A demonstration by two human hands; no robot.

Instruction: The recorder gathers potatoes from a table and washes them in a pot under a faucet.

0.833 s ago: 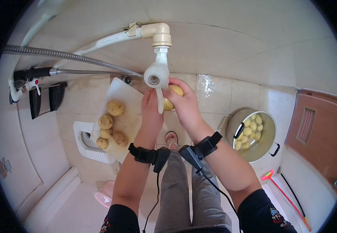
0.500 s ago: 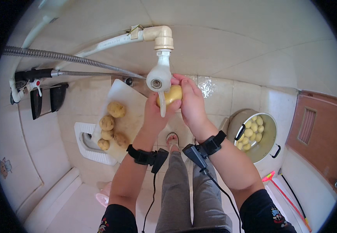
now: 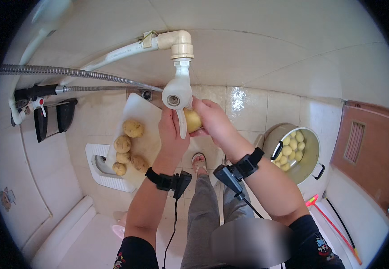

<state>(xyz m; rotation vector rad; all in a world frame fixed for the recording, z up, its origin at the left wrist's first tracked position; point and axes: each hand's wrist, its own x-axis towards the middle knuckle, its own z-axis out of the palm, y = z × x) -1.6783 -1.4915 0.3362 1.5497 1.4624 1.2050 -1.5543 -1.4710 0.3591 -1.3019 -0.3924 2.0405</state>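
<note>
Both hands are raised under a white plastic tap [image 3: 177,92] in the middle of the view. My right hand [image 3: 212,119] holds a pale yellow peeled potato [image 3: 192,120] right behind the tap's spout. My left hand [image 3: 172,132] is beside it, its fingers on the potato's left side, partly hidden by the spout. Each wrist wears a black band with a small black device.
A white board [image 3: 137,107] on the floor at the left carries several unpeeled brown potatoes [image 3: 132,128]. A metal pot [image 3: 313,154] with several peeled potatoes stands at the right. A floor-level toilet pan [image 3: 96,168] lies under the board, and metal hoses [image 3: 69,71] run left.
Both hands with the potato have shifted slightly down and right under the tap. The potato now shows more between my fingers.
</note>
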